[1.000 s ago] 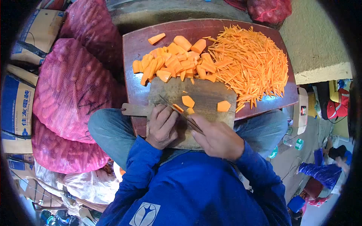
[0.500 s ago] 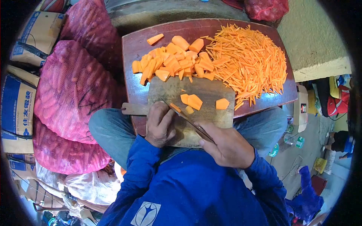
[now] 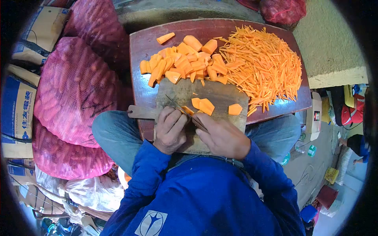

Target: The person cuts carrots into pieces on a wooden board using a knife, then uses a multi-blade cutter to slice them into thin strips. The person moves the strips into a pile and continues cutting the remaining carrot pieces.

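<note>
My right hand [image 3: 223,133] is closed around the handle of a knife [image 3: 176,102], its blade slanting toward the upper left. Beside the blade, the curled fingers of my left hand [image 3: 170,129] press a carrot piece [image 3: 188,110] onto the wooden cutting board [image 3: 225,96]. Part of that piece is hidden by the fingers and blade. A few flat carrot slices [image 3: 206,106] lie just beyond the knife, and another slice [image 3: 235,109] rests near the board's right edge. Behind the board are a heap of carrot chunks [image 3: 183,63] and a large pile of carrot strips [image 3: 262,65].
The board rests on a dark red table [image 3: 138,44] and over my lap. Pink mesh sacks of carrots [image 3: 76,90] and cardboard boxes [image 3: 17,112] stand at left. A red mesh bag [image 3: 282,13] is at the back, a concrete ledge [image 3: 334,43] at right.
My right hand and the knife have moved left and forward, bringing the handle closer to my left hand. My left hand stays on the carrot piece. The view has shifted slightly.
</note>
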{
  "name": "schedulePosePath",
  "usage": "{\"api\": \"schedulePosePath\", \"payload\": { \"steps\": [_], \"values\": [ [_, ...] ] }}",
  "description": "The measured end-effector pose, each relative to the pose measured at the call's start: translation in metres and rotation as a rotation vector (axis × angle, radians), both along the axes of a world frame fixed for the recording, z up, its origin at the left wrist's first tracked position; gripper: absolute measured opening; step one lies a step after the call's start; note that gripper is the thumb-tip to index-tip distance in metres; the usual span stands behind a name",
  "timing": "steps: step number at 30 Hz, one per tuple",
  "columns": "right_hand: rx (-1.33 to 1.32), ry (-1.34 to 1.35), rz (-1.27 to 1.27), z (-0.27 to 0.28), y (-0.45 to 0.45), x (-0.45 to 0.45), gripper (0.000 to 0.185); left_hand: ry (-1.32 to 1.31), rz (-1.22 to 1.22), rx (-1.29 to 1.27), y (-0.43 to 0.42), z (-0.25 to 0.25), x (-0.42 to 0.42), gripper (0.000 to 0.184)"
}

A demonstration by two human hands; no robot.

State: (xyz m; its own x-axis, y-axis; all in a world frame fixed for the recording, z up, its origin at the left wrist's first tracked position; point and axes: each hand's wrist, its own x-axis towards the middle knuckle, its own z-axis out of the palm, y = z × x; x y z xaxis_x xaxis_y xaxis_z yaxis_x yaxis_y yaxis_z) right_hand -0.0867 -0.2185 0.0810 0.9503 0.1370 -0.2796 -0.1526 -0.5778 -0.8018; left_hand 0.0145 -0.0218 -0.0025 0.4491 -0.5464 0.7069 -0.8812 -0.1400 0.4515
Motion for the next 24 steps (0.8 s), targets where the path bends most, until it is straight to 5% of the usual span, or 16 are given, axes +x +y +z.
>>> {"api": "schedulePosePath", "payload": {
  "steps": [7, 14, 24],
  "values": [
    [0.054, -0.146, -0.047, -0.014, -0.004, -0.005, 0.038, 0.074, 0.037, -0.016, 0.001, -0.005, -0.002, 0.031],
    [0.033, -0.052, -0.074, 0.051, -0.006, -0.041, 0.040, 0.064, 0.031, 0.036, 0.003, 0.001, -0.002, 0.041],
    [-0.046, -0.002, -0.002, 0.034, 0.002, -0.028, 0.042, -0.006, 0.006, 0.031, 0.005, 0.001, 0.001, 0.049]
  ]
}}
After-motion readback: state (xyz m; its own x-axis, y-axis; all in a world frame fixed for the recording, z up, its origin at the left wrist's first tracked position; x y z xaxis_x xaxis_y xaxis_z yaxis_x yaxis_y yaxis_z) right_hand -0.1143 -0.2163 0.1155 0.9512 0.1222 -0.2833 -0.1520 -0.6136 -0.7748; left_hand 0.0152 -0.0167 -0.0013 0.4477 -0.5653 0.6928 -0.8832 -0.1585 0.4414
